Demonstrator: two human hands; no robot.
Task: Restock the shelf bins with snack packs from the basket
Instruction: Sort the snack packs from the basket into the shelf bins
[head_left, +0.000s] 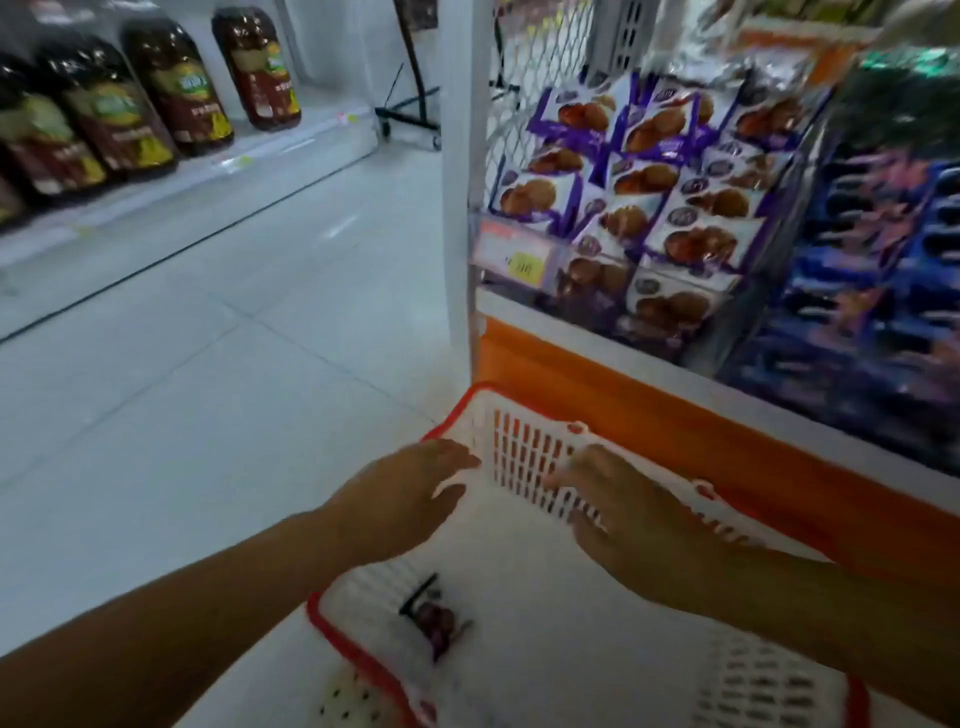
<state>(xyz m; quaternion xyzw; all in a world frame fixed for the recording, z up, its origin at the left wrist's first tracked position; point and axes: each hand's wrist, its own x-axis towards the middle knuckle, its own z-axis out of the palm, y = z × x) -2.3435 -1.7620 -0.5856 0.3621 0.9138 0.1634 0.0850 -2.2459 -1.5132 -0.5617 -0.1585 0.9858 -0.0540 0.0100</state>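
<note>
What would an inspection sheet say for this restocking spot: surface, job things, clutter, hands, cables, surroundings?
Surface: pale tiled floor, basket standing on it.
Job's things: basket white with red rim, no packs seen inside; purple packs fill the bin.
Clutter: small dark item in basket, unidentifiable.
Hands: left hand open over basket rim; right hand open, fingers spread at far wall.
Cables: nothing seen.
Surroundings: bottles across the aisle; blue packs right of the purple.

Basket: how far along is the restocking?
Done: the purple cookie packs are piled high. In hand: nothing; left hand and right hand reach open into the basket. Left: only one small dark item shows inside, blurred.
</note>
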